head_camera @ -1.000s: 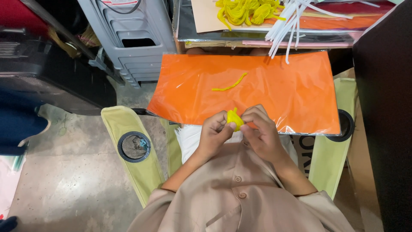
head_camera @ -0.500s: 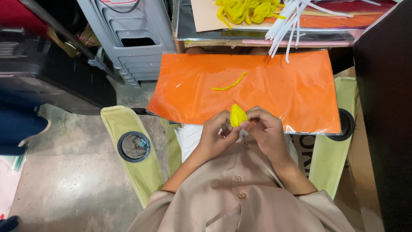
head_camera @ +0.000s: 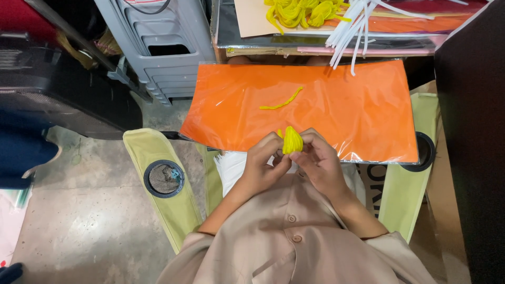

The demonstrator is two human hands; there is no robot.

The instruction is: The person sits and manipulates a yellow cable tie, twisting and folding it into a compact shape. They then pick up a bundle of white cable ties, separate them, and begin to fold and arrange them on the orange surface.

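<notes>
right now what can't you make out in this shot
- Head view: the lower part of the yellow fuzzy piece is hidden by the fingertips of the left hand and right hand, so its full shape is unclear.
- The yellow pile and white strips are cut off by the top edge.
- What lies in the chair's cup holder is too small to tell.
- The lap is hidden under the orange sheet.
</notes>
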